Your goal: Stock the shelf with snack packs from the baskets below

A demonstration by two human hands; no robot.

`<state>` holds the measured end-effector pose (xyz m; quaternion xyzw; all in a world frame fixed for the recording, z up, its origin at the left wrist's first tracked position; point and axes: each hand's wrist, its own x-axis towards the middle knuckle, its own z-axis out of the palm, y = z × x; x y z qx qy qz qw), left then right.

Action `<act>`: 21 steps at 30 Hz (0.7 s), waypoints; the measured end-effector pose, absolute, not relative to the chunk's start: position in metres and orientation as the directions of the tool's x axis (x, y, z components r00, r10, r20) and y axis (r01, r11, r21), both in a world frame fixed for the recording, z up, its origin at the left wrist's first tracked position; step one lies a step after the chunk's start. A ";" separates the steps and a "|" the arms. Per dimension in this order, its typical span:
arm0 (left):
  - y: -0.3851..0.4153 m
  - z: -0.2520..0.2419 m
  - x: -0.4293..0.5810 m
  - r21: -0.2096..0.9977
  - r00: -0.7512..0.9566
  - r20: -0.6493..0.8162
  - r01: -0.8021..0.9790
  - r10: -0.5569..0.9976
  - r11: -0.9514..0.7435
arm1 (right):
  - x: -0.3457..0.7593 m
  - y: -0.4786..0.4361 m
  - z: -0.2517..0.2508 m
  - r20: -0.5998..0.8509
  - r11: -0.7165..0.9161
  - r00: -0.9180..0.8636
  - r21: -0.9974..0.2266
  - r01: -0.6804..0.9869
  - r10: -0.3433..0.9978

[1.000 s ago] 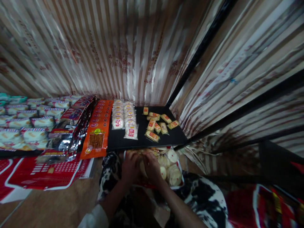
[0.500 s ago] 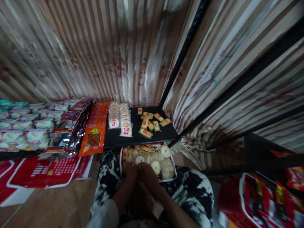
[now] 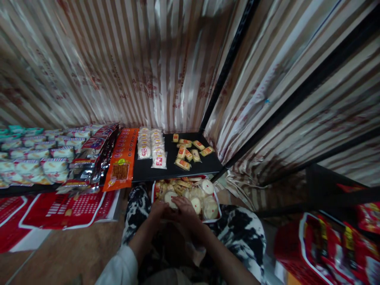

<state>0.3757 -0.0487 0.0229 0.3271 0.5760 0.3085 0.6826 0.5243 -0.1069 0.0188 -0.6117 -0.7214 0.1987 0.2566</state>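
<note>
Between my legs sits a red-and-white box (image 3: 220,212) of wrapped snacks. Over its near edge, my left hand (image 3: 159,209) and my right hand (image 3: 184,208) are close together. They grip a round white cake (image 3: 170,199) with a small red mark, left hand at its near-left edge and right-hand fingers over its right side. My palms hide its lower part. Beside my right hand in the box lie another round white cake (image 3: 196,205) and a wrapped one (image 3: 210,210). Yellowish packets (image 3: 162,189) fill the back left.
A black shelf (image 3: 148,173) ahead carries small yellow packets (image 3: 183,152), two rows of white packets (image 3: 159,160), an orange bag (image 3: 120,170) and dark foil bags (image 3: 95,150). A black post (image 3: 228,67) rises behind. Red bags (image 3: 326,245) stand at right.
The round white cake between my hands shows larger and slightly further left. My right-hand fingers now reach over its side. My view has shifted slightly.
</note>
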 end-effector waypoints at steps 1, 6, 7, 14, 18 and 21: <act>-0.048 0.025 0.374 0.772 0.165 -0.623 -0.031 0.765 0.635 | 0.526 -0.106 0.020 0.120 0.184 -0.141 -0.584 0.791 0.983; -0.043 0.040 0.364 0.667 0.240 -0.717 -0.033 0.654 0.744 | 0.528 -0.099 0.034 0.114 0.240 -0.213 -0.550 0.800 0.970; -0.042 0.044 0.362 0.664 0.249 -0.715 -0.048 0.653 0.746 | 0.527 -0.097 0.038 0.122 0.254 -0.224 -0.558 0.790 0.967; -0.036 0.070 0.349 0.698 0.278 -0.670 -0.080 0.689 0.711 | 0.520 -0.076 0.077 0.074 0.145 -0.126 -0.608 0.781 0.989; -0.031 0.078 0.345 0.746 0.218 -0.630 -0.098 0.746 0.659 | 0.517 -0.061 0.095 0.045 0.123 -0.126 -0.671 0.731 0.991; -0.030 0.082 0.341 0.782 0.195 -0.589 -0.107 0.784 0.614 | 0.513 -0.049 0.104 0.020 0.093 -0.112 -0.709 0.699 0.993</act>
